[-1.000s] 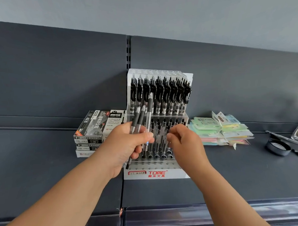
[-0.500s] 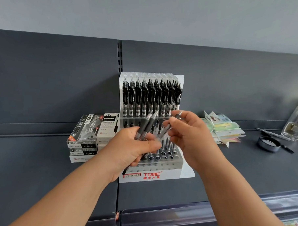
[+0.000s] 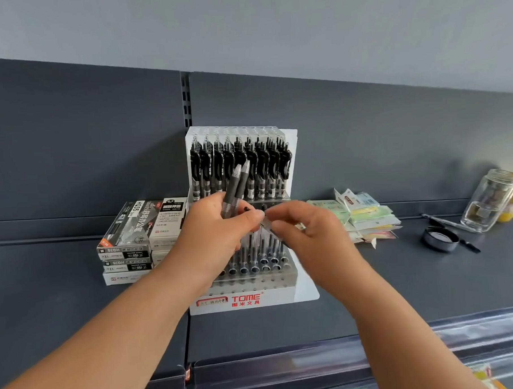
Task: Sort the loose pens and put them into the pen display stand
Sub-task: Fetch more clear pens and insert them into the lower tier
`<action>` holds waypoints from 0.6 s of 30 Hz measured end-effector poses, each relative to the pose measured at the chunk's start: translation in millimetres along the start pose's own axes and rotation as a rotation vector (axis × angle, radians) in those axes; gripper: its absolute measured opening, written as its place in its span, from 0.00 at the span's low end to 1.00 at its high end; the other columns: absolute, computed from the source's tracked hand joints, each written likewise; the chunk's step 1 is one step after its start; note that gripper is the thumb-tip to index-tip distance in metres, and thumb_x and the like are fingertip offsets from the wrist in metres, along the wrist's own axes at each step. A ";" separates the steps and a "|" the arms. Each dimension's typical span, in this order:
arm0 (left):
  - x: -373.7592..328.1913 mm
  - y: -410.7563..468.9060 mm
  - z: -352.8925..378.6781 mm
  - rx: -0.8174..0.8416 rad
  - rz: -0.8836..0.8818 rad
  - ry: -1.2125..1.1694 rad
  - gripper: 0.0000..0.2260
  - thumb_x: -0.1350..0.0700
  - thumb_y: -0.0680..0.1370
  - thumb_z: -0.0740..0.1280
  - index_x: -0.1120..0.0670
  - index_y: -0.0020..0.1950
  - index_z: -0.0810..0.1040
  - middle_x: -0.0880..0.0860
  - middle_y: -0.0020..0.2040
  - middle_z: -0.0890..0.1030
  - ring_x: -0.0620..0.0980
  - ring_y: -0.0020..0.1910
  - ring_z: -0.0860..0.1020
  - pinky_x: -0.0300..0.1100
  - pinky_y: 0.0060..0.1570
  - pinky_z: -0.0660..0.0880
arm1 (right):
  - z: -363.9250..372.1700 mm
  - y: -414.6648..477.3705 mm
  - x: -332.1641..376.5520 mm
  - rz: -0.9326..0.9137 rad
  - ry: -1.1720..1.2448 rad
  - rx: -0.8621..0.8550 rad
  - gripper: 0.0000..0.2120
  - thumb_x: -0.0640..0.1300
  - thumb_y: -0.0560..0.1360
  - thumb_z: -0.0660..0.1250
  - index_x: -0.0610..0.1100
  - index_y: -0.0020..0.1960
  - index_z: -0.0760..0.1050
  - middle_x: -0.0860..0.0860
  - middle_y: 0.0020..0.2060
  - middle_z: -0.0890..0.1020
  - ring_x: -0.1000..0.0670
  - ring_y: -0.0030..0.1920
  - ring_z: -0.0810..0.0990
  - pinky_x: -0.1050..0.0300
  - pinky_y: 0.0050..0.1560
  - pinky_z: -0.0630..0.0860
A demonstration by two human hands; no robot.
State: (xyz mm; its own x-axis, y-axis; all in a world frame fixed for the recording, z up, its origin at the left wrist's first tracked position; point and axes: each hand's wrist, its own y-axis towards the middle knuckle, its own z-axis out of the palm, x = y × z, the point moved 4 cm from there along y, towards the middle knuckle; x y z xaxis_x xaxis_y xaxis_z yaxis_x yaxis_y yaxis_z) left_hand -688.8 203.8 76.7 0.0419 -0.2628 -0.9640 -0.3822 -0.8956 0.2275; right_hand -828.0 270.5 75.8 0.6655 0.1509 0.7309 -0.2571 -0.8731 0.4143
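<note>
**One pen singled out for the stand**

Head view: in front of the pen display stand (image 3: pixel 248 299), the left hand (image 3: pixel 218 228) grips a small bundle of black gel pens (image 3: pixel 238 187), their ends slanting up across the stand's filled upper row. Just right of it, the right hand (image 3: pixel 307 233) pinches a single pen (image 3: pixel 267 223) by its clear barrel, above the stand's lower tier. The step looks like feeding one pen into a hole. Next it needs turning upright and lining up with a free front hole, clear of the pens already standing.

Left hand (image 3: pixel 214 234), right hand (image 3: pixel 307 233), both holding pens (image 3: pixel 236 188)
</note>
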 end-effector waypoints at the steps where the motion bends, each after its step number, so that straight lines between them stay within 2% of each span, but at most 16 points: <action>1: -0.6 -0.1 2.9 0.014 0.003 -0.002 0.05 0.57 0.74 0.71 0.57 0.43 0.77 0.57 0.37 0.81 0.41 0.24 0.69 0.34 0.26 0.66 | 3.7 -0.2 3.8 -0.031 -0.004 0.039 0.07 0.43 0.77 0.65 0.54 0.49 0.79 0.60 0.40 0.82 0.59 0.41 0.79 0.64 0.43 0.77; 3: -1.2 -1.2 6.4 0.030 -0.003 -0.012 0.06 0.57 0.74 0.71 0.59 0.45 0.77 0.58 0.37 0.79 0.42 0.24 0.68 0.34 0.24 0.66 | 6.8 0.3 6.7 -0.053 0.005 0.059 0.07 0.43 0.77 0.65 0.53 0.48 0.80 0.54 0.38 0.83 0.48 0.39 0.80 0.51 0.42 0.79; 4: -1.1 -1.6 6.5 0.034 -0.013 -0.020 0.07 0.56 0.74 0.71 0.59 0.46 0.77 0.57 0.37 0.78 0.42 0.24 0.68 0.34 0.24 0.66 | 6.9 0.9 5.8 -0.054 0.018 0.051 0.07 0.43 0.77 0.66 0.54 0.46 0.80 0.51 0.37 0.83 0.44 0.39 0.80 0.47 0.41 0.78; 5: -1.3 -2.3 6.1 0.038 -0.026 -0.033 0.08 0.55 0.75 0.70 0.59 0.48 0.77 0.56 0.37 0.79 0.43 0.25 0.69 0.35 0.24 0.66 | 5.6 2.1 4.3 -0.049 0.039 0.029 0.08 0.42 0.77 0.66 0.54 0.45 0.79 0.50 0.37 0.83 0.43 0.38 0.79 0.48 0.41 0.77; 9: -0.2 -4.1 1.0 0.011 -0.114 -0.141 0.10 0.49 0.79 0.62 0.55 0.49 0.76 0.53 0.38 0.81 0.45 0.26 0.69 0.38 0.24 0.66 | -0.8 10.3 -6.5 0.045 0.182 -0.142 0.06 0.41 0.76 0.67 0.52 0.43 0.76 0.49 0.33 0.79 0.53 0.32 0.73 0.61 0.33 0.74; 14: 5.1 -4.2 -6.4 -0.033 -0.170 -0.173 0.06 0.57 0.80 0.60 0.58 0.51 0.73 0.56 0.39 0.80 0.47 0.26 0.69 0.41 0.25 0.64 | 9.1 11.0 -15.0 0.086 0.218 -0.156 0.07 0.41 0.77 0.66 0.52 0.43 0.75 0.43 0.38 0.81 0.49 0.36 0.74 0.52 0.40 0.76; 16: 6.1 -5.2 -8.1 -0.037 -0.176 -0.175 0.06 0.58 0.80 0.59 0.58 0.49 0.74 0.56 0.38 0.80 0.48 0.27 0.69 0.41 0.26 0.64 | 14.8 10.8 -22.5 0.107 0.192 -0.149 0.07 0.41 0.77 0.66 0.51 0.43 0.75 0.44 0.35 0.80 0.52 0.33 0.73 0.55 0.36 0.74; 18: 7.4 -5.7 -8.7 -0.034 -0.183 -0.174 0.06 0.58 0.80 0.60 0.58 0.49 0.75 0.55 0.38 0.80 0.48 0.28 0.70 0.41 0.27 0.66 | 24.3 9.1 -33.2 0.143 0.122 -0.105 0.06 0.41 0.77 0.65 0.50 0.43 0.75 0.51 0.31 0.78 0.56 0.29 0.70 0.62 0.30 0.71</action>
State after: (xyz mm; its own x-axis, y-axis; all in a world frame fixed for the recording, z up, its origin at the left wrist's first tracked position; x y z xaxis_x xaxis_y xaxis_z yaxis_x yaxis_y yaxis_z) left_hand -678.3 203.9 69.5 -0.0531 -0.0326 -0.9981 -0.3511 -0.9350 0.0492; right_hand -835.5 246.3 42.2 0.5294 0.0896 0.8436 -0.4187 -0.8373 0.3516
